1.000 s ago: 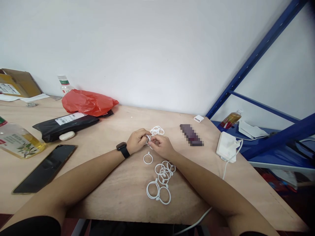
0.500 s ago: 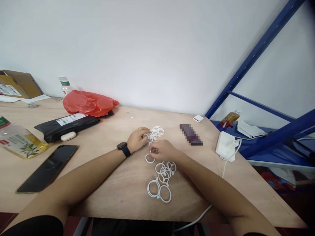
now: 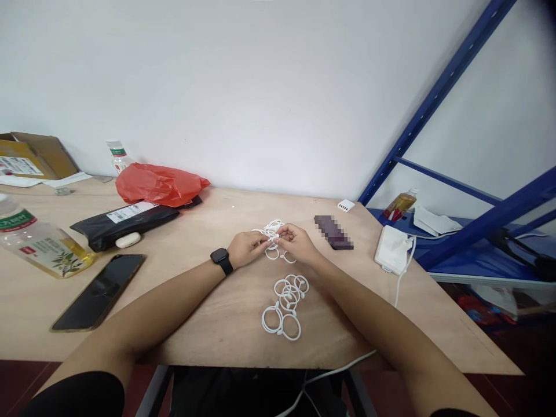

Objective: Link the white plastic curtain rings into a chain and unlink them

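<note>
Fingertips of my left hand (image 3: 247, 249) and my right hand (image 3: 297, 243) meet over the middle of the table. Both are closed in a pinch on a thin white plastic ring (image 3: 272, 258) with a small knob. Another white ring (image 3: 287, 260) shows just under my right hand; whether it is held, I cannot tell. Just beyond the fingertips lies a pile of similar white rings (image 3: 275, 222), partly covered by the hands. Nearer to me, several white rings (image 3: 292, 337) lie overlapping on the table. A black watch (image 3: 221, 260) is on my left wrist.
On the wooden table (image 3: 208, 341) at left are a phone (image 3: 99, 292), an oil bottle (image 3: 47, 246), a white case (image 3: 128, 240), a black parcel (image 3: 125, 223) and a red bag (image 3: 160, 184). At right are a blurred-out dark object (image 3: 333, 233), a charger (image 3: 346, 205) and a corded white box (image 3: 391, 250).
My right hand has moved forward, away from the near rings, and now meets my left hand's fingertips. The near rings lie as before. The view has shifted slightly.
</note>
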